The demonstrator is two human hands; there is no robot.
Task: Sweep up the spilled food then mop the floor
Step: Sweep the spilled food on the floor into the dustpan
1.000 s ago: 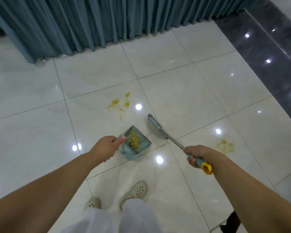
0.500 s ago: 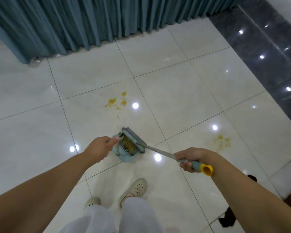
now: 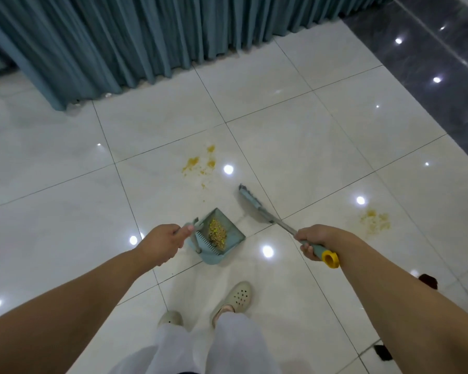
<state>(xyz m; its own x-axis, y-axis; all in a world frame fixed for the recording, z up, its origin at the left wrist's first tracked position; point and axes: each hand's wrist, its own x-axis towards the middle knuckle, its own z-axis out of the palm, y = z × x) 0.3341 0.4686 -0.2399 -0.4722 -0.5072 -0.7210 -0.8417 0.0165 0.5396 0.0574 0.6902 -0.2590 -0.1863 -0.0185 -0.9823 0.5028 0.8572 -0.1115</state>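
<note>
My left hand (image 3: pixel 161 242) grips the handle of a pale blue dustpan (image 3: pixel 235 233) that rests on the white tiled floor and holds a heap of yellow-green food crumbs (image 3: pixel 217 233). My right hand (image 3: pixel 315 242) is closed around the grey, yellow-capped handle of a broom (image 3: pixel 250 202). The broom head sits on the floor just to the right of the pan. One patch of yellow spilled food (image 3: pixel 200 164) lies on the tile beyond the pan. A second yellow smear (image 3: pixel 374 221) lies to the right, past my right hand.
A teal curtain (image 3: pixel 146 36) hangs along the far side of the floor. Dark grey tiles (image 3: pixel 430 63) run along the upper right. My feet in pale clogs (image 3: pixel 235 296) stand just behind the dustpan. Small dark objects (image 3: pixel 427 280) lie on the floor at the lower right.
Half a second ago the broom head lay over the dustpan mouth. It has since swung out to the right, off the pan and onto the floor. The dustpan stays in place.
</note>
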